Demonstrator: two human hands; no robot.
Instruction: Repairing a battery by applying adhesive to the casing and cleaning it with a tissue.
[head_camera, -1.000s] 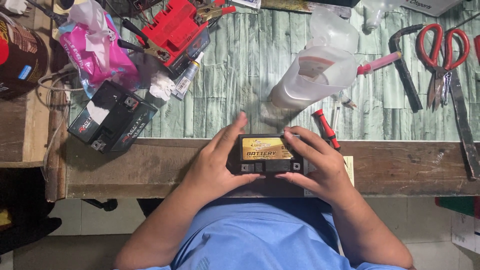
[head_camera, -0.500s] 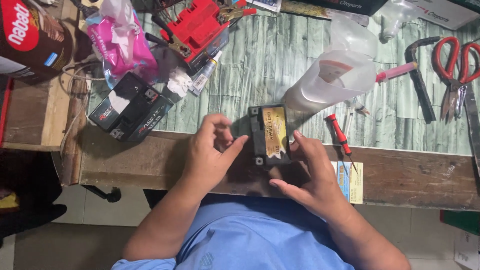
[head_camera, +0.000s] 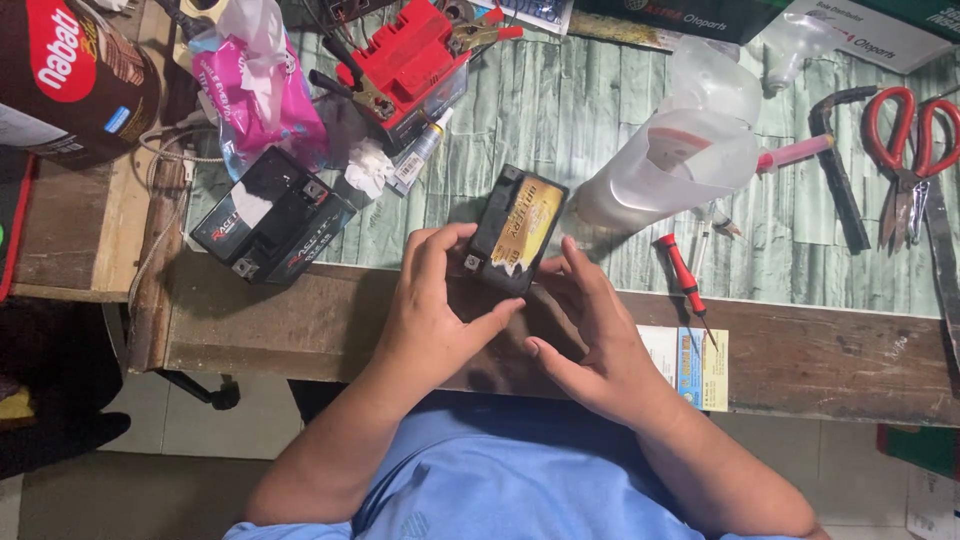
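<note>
Left hand (head_camera: 435, 315) grips the battery (head_camera: 515, 230) tilted toward one o'clock; right hand (head_camera: 590, 340), fingers spread, touches its lower side.

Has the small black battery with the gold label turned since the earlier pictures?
Yes. The small black battery with the gold label lay along the wooden bench edge; now it stands across it, tilted.

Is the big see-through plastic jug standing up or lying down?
Lying down. The clear plastic jug is tipped on its side on the green-patterned tabletop, with its wide mouth pointing sideways.
</note>
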